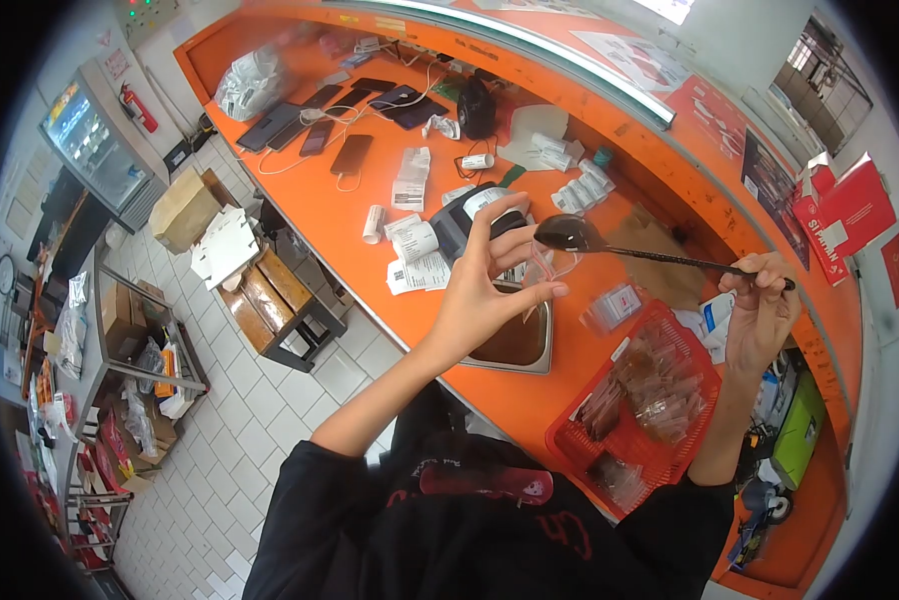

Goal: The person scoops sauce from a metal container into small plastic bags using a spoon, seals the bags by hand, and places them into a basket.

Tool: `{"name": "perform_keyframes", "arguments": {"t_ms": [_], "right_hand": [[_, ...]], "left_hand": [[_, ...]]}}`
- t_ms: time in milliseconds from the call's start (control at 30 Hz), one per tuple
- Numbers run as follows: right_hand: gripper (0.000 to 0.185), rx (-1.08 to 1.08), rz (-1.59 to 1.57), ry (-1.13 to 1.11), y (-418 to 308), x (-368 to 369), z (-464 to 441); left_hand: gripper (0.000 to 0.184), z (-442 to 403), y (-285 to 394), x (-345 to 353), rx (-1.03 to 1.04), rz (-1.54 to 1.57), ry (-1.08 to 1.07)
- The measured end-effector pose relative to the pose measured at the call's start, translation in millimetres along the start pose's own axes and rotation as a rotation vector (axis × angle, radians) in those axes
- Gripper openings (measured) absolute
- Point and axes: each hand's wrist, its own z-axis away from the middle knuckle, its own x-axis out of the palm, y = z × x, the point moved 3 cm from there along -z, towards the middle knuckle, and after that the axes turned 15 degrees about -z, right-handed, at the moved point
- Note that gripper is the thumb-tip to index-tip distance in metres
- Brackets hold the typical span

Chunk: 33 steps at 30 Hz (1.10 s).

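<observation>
My right hand [760, 300] grips the far end of the handle of a black ladle [572, 235]. The handle runs almost level to the left, and its bowl sits at the fingertips of my left hand [485, 280]. Between the thumb and fingers of that hand is a small clear plastic bag [544, 266], partly hidden, held just below the ladle's bowl. Under my left hand stands a metal pan [547, 350] with brown sauce in it. To its right, a red plastic basket [705, 405] holds many small filled clear packets [655, 385].
Behind my left hand is a black receipt printer [453, 228], with curled paper receipts [415, 240] around it. Phones [352, 155] and cables lie further back on the orange counter [370, 285]. A wooden stool [280, 295] stands on the tiled floor to the left.
</observation>
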Motion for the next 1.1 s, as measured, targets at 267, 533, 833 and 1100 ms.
{"name": "perform_keyframes", "arguments": {"t_ms": [267,533,833,1100], "right_hand": [[0.022,-0.035,0.032,-0.042,0.1,4.5,1.4],[0.022,-0.012,0.014,0.028,7.7,1.5,3.0],[0.023,0.05,-0.011,0.132,18.9,1.2,10.9],[0.023,0.052,-0.004,0.123,23.6,3.0,13.3]], "left_hand": [[0.083,1.1,-7.8,-0.9,0.025,-0.022,0.02],[0.084,2.7,-9.4,-2.2,0.037,-0.021,0.028],[0.082,5.0,-20.4,-1.8,0.046,-0.053,0.024],[0.083,7.1,-13.3,-3.6,0.004,-0.089,0.047]]}}
